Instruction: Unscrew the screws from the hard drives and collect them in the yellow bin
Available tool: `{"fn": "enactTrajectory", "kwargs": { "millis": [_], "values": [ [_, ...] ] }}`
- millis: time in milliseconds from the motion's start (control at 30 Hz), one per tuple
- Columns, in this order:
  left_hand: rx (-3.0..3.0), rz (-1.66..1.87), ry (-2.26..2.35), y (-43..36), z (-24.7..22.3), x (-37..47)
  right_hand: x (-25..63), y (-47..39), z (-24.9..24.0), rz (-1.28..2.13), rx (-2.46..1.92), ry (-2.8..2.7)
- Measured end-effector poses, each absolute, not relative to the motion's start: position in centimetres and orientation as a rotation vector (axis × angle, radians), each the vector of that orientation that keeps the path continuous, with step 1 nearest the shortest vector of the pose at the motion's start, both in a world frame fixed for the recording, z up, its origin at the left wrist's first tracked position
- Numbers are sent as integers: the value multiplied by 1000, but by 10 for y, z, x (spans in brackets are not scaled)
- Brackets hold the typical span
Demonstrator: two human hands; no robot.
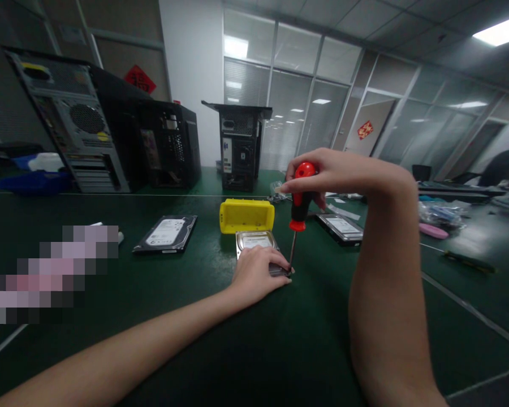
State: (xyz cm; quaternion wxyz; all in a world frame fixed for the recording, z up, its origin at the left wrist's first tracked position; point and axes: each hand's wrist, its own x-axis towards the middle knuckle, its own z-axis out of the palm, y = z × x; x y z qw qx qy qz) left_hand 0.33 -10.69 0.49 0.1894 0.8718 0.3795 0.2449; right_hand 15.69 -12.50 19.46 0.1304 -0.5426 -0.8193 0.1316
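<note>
My right hand (311, 175) is wrapped round the red and black handle of a screwdriver (297, 223), which stands nearly upright. Its tip meets the near right corner of a hard drive (254, 240) lying on the green table. Over the front of that drive lies my left hand (263, 268), gripping it against the table, with fingertips close to the screwdriver's tip. Much of the drive is hidden under this hand, and any screw at the tip is too small to make out. Just behind the drive sits a yellow plastic bin (246, 216), tipped with its opening facing me.
A second hard drive (166, 233) lies to the left, a third (341, 227) to the right. Computer cases (241, 150) stand along the back. A blue tray (36, 183) is at far left. Plastic bags (443, 215) and a pink piece (432, 230) lie at right.
</note>
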Motion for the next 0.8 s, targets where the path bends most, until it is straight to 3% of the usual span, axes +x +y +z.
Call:
{"fn": "enactTrajectory", "kwargs": {
  "millis": [267,800],
  "values": [
    [2447,720,1044,-105,1,1,160,-121,193,556,-1536,-2309],
    [2409,767,1042,-106,4,4,159,-126,196,438,-1496,-2387]
  ]
}}
